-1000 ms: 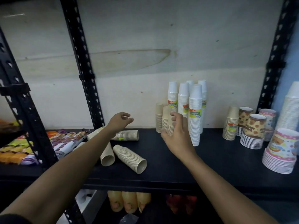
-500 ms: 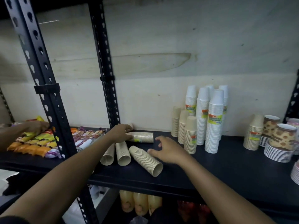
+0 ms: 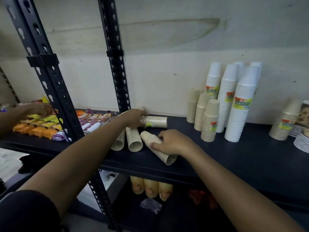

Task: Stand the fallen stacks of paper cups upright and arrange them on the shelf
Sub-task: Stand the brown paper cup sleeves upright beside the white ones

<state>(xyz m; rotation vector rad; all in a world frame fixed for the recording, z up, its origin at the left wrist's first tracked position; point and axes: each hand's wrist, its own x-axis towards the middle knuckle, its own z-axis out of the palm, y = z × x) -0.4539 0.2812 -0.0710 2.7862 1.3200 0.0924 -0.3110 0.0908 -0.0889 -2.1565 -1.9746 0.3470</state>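
Observation:
Several beige paper cup stacks lie fallen on the black shelf (image 3: 250, 158). My right hand (image 3: 172, 143) grips the front fallen stack (image 3: 165, 156), which lies at a slant with its open end toward me. My left hand (image 3: 133, 118) rests over the end of the back fallen stack (image 3: 156, 121), which lies sideways near the wall. Two more fallen stacks (image 3: 133, 139) lie side by side below my left hand. Three beige stacks (image 3: 209, 121) stand upright to the right, in front of tall white cup stacks (image 3: 239, 111).
A black perforated upright (image 3: 117, 64) rises just behind my left hand, and another (image 3: 45, 69) stands nearer. Snack packets (image 3: 41, 126) fill the left bay, where another person's hand (image 3: 36, 109) works. More cups and plates (image 3: 287, 124) stand far right. Bottles (image 3: 150, 188) sit on the shelf below.
My right hand left the upright beige stack, moved left and down, and closed on the front fallen stack. My left hand settled onto the back fallen stack. The view shifted left.

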